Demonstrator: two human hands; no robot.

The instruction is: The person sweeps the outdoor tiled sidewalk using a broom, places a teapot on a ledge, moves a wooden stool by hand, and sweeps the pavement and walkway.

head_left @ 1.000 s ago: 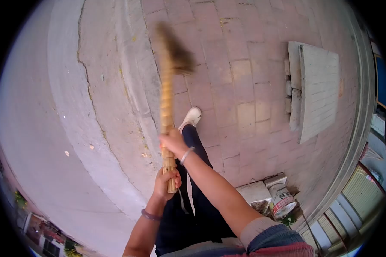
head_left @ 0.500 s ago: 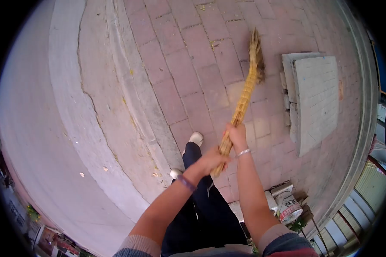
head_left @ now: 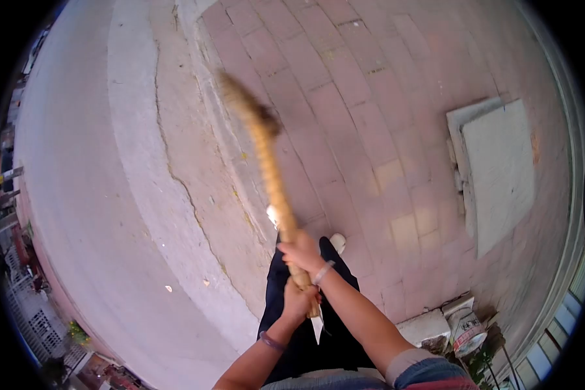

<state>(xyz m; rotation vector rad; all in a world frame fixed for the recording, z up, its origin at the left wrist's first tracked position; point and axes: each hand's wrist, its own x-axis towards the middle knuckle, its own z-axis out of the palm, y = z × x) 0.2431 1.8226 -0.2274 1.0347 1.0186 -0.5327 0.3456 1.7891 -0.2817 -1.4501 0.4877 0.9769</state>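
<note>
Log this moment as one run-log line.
left hand: grips straw broom near butt end | right hand: grips it higher up | broom head: blurred, by edge of pink paving

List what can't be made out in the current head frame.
All in the head view:
Broom bristles: smeared by blur.
Broom handle, gripped stretches: covered by the right hand and left hand.
Left shoe: partly behind the handle.
Bucket lettering: too small to read.
Right sleeve: cut off by bottom edge.
</note>
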